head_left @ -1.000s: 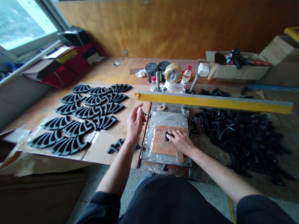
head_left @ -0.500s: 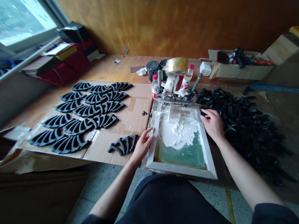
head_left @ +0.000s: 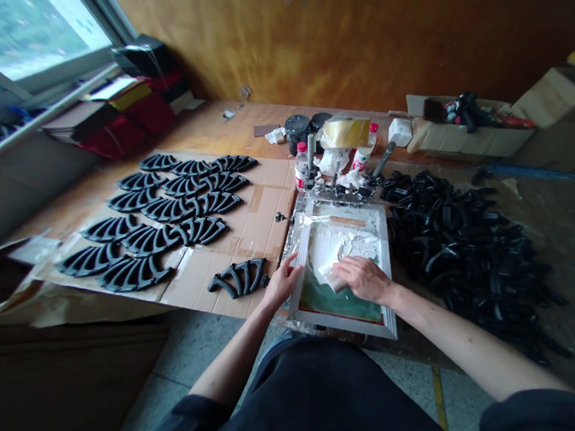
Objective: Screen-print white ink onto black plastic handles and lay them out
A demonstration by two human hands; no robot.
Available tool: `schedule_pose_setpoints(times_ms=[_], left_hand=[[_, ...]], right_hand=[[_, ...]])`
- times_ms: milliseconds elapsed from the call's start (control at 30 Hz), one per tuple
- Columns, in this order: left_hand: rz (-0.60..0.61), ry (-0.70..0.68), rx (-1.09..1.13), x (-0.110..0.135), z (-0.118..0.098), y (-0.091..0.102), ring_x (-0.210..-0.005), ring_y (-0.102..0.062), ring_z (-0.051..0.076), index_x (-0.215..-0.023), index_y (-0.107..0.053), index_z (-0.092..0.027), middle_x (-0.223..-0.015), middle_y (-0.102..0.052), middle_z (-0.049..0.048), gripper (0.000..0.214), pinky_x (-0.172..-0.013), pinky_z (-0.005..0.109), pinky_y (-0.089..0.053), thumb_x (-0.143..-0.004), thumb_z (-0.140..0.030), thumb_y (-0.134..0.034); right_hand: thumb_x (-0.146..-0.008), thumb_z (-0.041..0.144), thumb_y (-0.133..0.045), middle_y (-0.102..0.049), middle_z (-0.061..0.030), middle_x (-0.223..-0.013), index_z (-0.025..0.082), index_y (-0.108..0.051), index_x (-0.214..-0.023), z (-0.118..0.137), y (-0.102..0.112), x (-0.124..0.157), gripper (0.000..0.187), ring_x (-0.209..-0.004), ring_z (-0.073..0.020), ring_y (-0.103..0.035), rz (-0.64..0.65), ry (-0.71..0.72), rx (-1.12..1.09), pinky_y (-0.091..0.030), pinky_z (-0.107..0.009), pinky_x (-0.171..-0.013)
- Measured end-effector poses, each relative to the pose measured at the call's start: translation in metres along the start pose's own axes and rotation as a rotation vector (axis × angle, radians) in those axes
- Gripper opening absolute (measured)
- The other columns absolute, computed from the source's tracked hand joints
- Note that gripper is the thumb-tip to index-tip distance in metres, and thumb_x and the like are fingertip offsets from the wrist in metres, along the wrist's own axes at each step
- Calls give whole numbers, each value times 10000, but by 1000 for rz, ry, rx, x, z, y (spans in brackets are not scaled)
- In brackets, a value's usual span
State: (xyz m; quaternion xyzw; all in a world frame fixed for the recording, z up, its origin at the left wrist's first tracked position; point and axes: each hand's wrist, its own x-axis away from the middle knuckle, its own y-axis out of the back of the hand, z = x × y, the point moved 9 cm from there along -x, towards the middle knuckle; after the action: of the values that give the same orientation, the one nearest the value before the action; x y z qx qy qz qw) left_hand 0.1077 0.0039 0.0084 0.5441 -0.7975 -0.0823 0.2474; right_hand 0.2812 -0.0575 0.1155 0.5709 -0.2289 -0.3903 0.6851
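Note:
A screen printing frame (head_left: 389, 291) with a pale metal rim and a green mesh lies in front of me, thick white ink (head_left: 324, 247) spread over the mesh. My right hand (head_left: 362, 278) is closed around a pale squeegee (head_left: 336, 283), its edge down in the ink. At the frame's left rail is my left hand (head_left: 283, 281), thumb and forefinger against the rim; its other fingers are partly hidden. Just left of that hand, one black curved, ribbed plastic part (head_left: 238, 279) lies on the cardboard (head_left: 254, 236). A metal hinge clamp (head_left: 341, 190) stands at the frame's far end.
Rows of similar black parts (head_left: 164, 207) cover the cardboard at left. A heap of black parts (head_left: 462, 254) lies close on the right. Behind the clamp stand bottles (head_left: 362, 156), a dark tub (head_left: 296, 132) and a tape roll (head_left: 345, 131). An open carton (head_left: 475, 138) sits farther back.
My right hand has left the frame's right rim and taken hold of the squeegee, now nearer me in the ink. The frame looks lower. My left hand has stayed at the left rail.

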Motion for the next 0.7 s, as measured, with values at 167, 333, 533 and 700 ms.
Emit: schedule_pose_setpoints(times_ms=[167,333,533,700], left_hand=[[4,18,27,1,-1,0,-581,-472,105,-1344,-504,-236,-688,-548,-30,564,-530,200,-351,-847,-500,-521],[24,22,95,4,-7,0,-520,-406,90,-1363,-479,-222,-618,-470,-59,608,-494,194,-322,-834,-517,-529],[36,37,132,5,-14,3,-518,-426,85,-1357,-487,-219,-623,-502,-53,607,-489,186,-328,-822,-498,-559],[56,2,275,15,-59,22,-462,-398,78,-1344,-504,-214,-595,-482,-50,637,-440,190,-313,-834,-597,-518]], right_hand=[[-772,80,-582,-670,-18,-801,205,-677,-850,-16,12,-7,175,-792,-173,-582,-31,-93,-104,-420,-272,-728],[-804,32,-494,-686,-83,-1075,176,-680,-1033,-3,1,4,328,-940,-205,-599,-138,-83,-21,-451,-312,-805],[-877,262,-575,-699,-14,-1043,280,-647,-1162,-34,15,-9,294,-933,-189,-631,-84,-308,-126,-470,-299,-822],[-840,355,-643,-671,-41,-1103,310,-516,-1354,-96,82,-38,531,-907,-212,-632,-283,-580,5,-483,-328,-793]])
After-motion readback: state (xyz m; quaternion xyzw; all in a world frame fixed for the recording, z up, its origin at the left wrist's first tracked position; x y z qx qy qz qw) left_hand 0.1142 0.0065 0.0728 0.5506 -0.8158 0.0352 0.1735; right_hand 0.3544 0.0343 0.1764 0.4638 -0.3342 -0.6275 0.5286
